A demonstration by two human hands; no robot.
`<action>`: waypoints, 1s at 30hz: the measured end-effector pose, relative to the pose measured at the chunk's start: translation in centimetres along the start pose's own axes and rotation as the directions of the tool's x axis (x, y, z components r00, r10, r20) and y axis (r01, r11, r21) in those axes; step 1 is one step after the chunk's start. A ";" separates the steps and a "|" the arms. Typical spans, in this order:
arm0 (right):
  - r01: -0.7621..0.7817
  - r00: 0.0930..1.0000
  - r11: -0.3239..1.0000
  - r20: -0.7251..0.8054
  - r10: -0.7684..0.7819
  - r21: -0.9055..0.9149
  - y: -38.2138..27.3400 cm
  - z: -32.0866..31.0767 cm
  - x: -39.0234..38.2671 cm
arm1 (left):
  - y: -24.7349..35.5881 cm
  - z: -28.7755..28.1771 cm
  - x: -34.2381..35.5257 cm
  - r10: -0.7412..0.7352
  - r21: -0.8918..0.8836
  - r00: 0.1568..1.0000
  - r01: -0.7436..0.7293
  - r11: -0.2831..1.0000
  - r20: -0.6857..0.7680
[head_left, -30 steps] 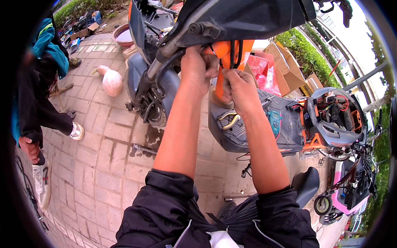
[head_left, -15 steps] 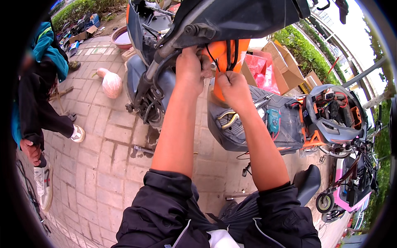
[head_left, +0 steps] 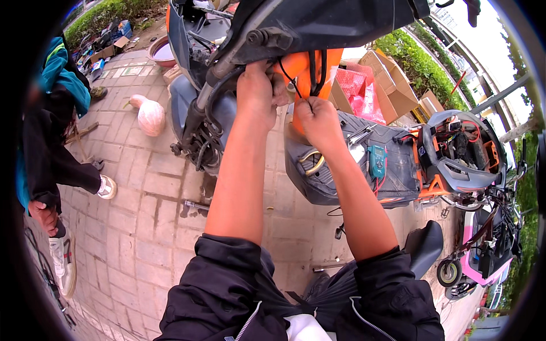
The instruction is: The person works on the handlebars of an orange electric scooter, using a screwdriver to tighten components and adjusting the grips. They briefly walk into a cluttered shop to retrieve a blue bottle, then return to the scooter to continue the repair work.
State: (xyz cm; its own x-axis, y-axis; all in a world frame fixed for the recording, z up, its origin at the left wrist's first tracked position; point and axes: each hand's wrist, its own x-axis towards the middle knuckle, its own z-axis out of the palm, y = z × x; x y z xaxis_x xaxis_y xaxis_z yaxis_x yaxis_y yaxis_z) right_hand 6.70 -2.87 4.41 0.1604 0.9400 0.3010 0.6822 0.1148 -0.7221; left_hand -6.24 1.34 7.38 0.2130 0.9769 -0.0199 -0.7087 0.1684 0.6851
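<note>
My left hand point(head_left: 256, 94) reaches under the dark front body panel point(head_left: 335, 28) of a scooter, beside its fork. Its fingers are curled in; what they hold, if anything, is hidden. Just to the right, my right hand point(head_left: 318, 118) is closed in a pinch on a thin black cable point(head_left: 290, 77) that loops down in front of the orange frame point(head_left: 300, 62). Thicker black cables point(head_left: 323, 71) hang above that hand. Below my right wrist lies the dark footboard point(head_left: 401, 173), carrying a teal multimeter point(head_left: 377, 161) and yellow-handled pliers point(head_left: 312, 162).
A person in dark trousers point(head_left: 60, 153) is at the left. A pinkish gourd-shaped thing point(head_left: 151, 117) lies on the paving, and a ratchet-like tool point(head_left: 196, 206) nearer. Cardboard boxes point(head_left: 392, 82) stand behind the footboard. A black seat point(head_left: 424, 250) and a pink scooter point(head_left: 483, 267) are right.
The view has shifted slightly. Both hands stay at the scooter's front, with the left fingers moved a little and the right still pinching the cable.
</note>
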 end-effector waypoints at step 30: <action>-0.098 0.956 0.910 -0.216 0.198 0.403 -1.3 3.1 0.7 | -3.4 0.8 -1.5 0.681 0.914 0.695 -0.394 0.091 0.232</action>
State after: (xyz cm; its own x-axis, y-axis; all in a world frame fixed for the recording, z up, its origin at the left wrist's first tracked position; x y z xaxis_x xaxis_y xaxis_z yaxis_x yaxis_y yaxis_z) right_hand 3.69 -1.34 3.61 0.4424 0.8523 0.2789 0.3176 0.1420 -0.9375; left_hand -3.57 -0.84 5.66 -0.1787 0.7628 0.6215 0.4665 -0.4905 0.7361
